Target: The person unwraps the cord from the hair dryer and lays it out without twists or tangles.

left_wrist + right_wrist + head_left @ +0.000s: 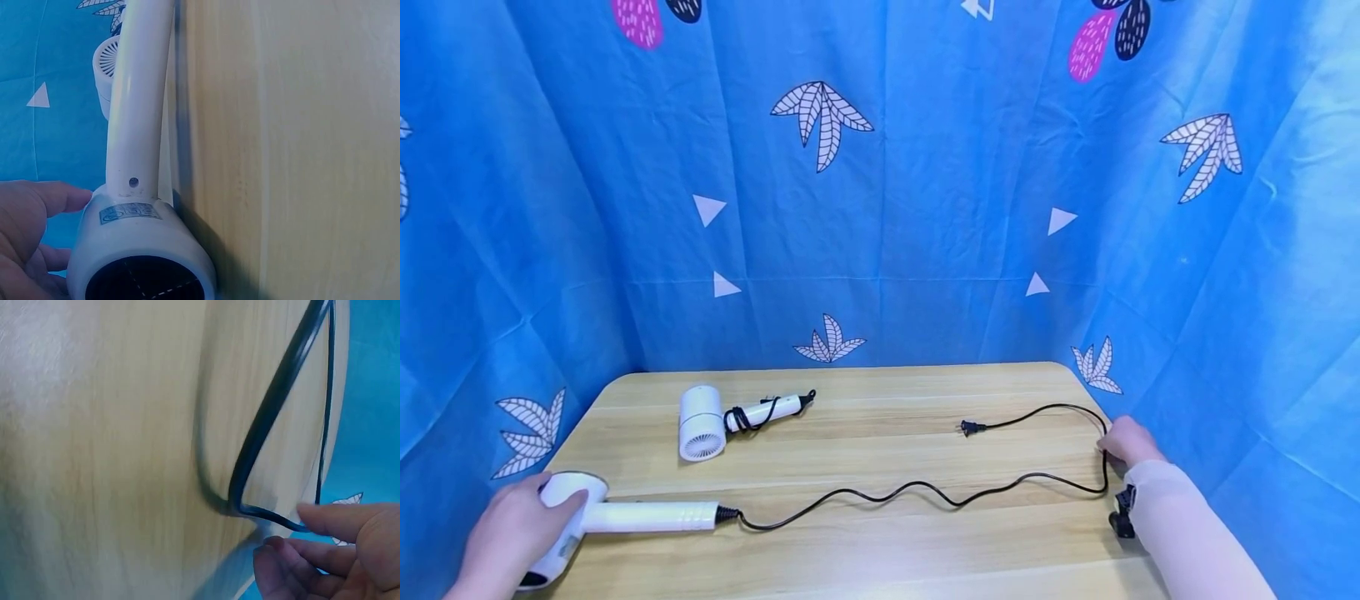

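Observation:
A white hair dryer (651,517) lies along the front left, its handle pointing right. My left hand (512,525) grips its wide head, thumb on one side and fingers on the other; in the left wrist view the dark round opening (147,280) of the head shows. From the handle's end a black power cord (917,485) runs in waves across the wooden table. At the right edge my right hand (1129,442) holds the cord where it bends, with thumb and fingers about it. Beyond that bend the cord curves back to a two-pin plug (972,427).
A second white hair dryer (702,425) stands at the back left, its own black cord (745,418) wound round its handle. Blue patterned cloth (880,208) hangs behind and beside the wooden table (865,567). A black wrist strap mount (1122,512) sits at the right sleeve.

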{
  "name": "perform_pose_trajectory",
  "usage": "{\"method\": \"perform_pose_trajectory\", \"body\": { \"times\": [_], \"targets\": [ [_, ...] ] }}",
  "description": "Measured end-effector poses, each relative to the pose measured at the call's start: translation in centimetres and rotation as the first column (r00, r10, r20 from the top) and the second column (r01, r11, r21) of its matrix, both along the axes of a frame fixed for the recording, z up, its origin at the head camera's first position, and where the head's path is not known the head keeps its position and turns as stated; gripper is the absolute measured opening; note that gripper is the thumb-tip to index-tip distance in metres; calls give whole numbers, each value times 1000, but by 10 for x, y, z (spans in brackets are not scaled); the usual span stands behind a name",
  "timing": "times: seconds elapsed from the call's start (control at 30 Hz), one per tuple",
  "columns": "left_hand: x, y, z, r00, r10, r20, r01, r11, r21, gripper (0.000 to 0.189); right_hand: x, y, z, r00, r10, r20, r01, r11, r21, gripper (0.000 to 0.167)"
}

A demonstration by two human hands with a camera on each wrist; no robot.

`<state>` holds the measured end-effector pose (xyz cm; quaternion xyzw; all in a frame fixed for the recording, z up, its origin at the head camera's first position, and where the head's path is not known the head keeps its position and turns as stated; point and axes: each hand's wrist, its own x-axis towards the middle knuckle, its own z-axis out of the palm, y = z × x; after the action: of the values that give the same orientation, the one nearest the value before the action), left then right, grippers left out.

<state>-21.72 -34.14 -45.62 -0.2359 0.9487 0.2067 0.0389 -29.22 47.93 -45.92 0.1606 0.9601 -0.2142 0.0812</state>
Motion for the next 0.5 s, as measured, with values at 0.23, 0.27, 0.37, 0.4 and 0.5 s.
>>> {"method": "perform_pose_trajectory", "body": {
  "times": [0.23, 0.27, 0.37, 0.4, 0.5],
  "targets": [
    [2, 4, 8, 999, -33, -27, 32, 999, -35, 83, 6, -5, 11, 1000, 17, 11, -17, 998, -53, 29],
    [2, 5, 9, 999, -39, -35, 38, 999, -37, 83, 7, -6, 13, 1000, 23, 9, -22, 999, -47, 31],
    [1, 8, 13, 995, -70, -72, 67, 996, -53, 83, 5, -10, 17, 1000, 24, 18, -23, 998, -60, 31],
    [1, 8, 14, 994, -78, -82, 74, 996, -56, 83, 4, -11, 17, 999, 29, 22, -28, 998, -55, 32],
    [0, 12, 17, 989, -98, -112, 91, 994, -65, 82, 2, -13, 19, 999, 46, 30, -44, 998, -42, 32]
  ]
}}
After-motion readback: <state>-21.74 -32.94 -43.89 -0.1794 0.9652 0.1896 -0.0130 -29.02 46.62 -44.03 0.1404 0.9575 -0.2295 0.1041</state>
